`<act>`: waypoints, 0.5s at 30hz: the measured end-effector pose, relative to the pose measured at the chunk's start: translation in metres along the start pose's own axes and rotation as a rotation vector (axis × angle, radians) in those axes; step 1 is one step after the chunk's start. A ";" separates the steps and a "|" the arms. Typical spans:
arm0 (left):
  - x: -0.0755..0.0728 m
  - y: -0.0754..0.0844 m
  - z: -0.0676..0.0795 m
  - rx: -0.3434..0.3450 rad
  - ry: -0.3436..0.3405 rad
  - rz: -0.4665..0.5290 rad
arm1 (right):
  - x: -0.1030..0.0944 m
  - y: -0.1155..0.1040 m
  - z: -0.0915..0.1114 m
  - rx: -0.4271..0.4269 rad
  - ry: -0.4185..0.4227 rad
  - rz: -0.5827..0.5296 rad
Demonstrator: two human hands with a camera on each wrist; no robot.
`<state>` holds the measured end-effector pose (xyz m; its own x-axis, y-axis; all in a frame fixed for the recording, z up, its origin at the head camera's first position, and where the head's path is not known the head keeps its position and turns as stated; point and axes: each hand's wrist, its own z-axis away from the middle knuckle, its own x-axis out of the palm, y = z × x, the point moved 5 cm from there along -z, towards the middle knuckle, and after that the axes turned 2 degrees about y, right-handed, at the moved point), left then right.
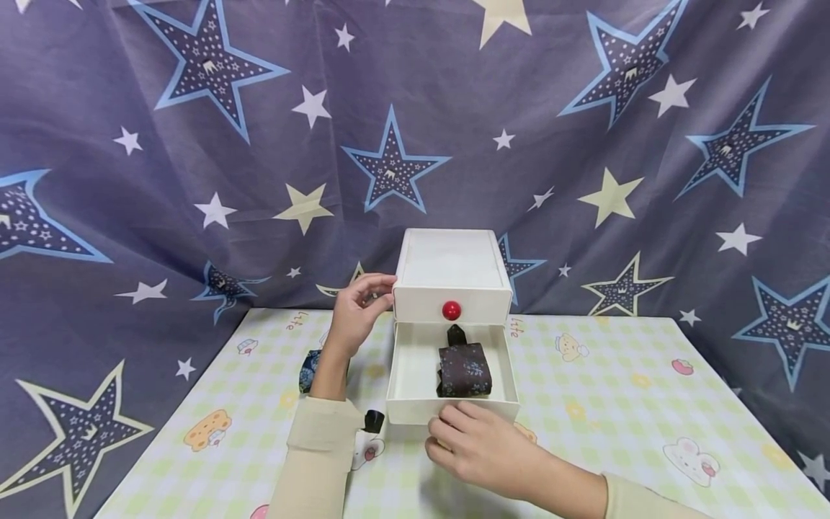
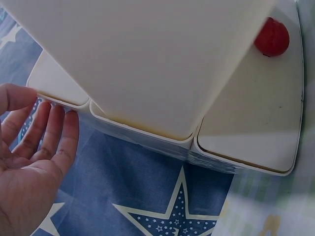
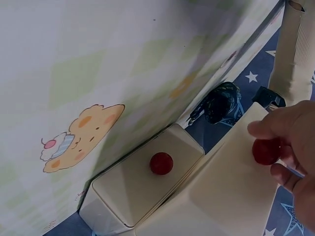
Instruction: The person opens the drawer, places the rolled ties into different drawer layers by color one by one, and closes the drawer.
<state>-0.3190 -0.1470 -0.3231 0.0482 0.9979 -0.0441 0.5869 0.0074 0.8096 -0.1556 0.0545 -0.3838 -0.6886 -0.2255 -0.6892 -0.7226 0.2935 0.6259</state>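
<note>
A white drawer cabinet (image 1: 452, 259) stands at the back of the table, its middle drawer (image 1: 415, 360) pulled out. In that drawer lies a rolled dark necktie (image 1: 465, 369) with a small floral pattern. My right hand (image 1: 476, 450) is at the drawer's front; in the right wrist view its thumb and fingers pinch the red knob (image 3: 266, 151). My left hand (image 1: 359, 310) rests its fingertips against the cabinet's left side near the top drawer. In the left wrist view those fingers (image 2: 69, 137) are nearly straight at the cabinet's edge.
A blue patterned rolled necktie (image 1: 310, 370) lies left of the cabinet, partly behind my left forearm. A small black rolled piece (image 1: 373, 421) is near my left sleeve. The top drawer's red knob (image 1: 452, 311) sits above the pulled-out drawer. A star-printed curtain (image 1: 415, 86) hangs behind.
</note>
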 end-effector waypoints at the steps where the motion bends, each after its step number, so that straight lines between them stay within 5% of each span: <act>1: 0.000 0.000 0.000 0.000 -0.001 0.001 | 0.001 0.000 0.000 0.006 -0.008 -0.006; 15: -0.001 -0.008 -0.002 0.009 0.005 -0.002 | 0.006 0.003 0.002 -0.020 0.016 0.091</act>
<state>-0.3252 -0.1479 -0.3285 0.0435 0.9981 -0.0426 0.5940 0.0084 0.8044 -0.1622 0.0561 -0.3867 -0.7521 -0.2140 -0.6234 -0.6581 0.2947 0.6928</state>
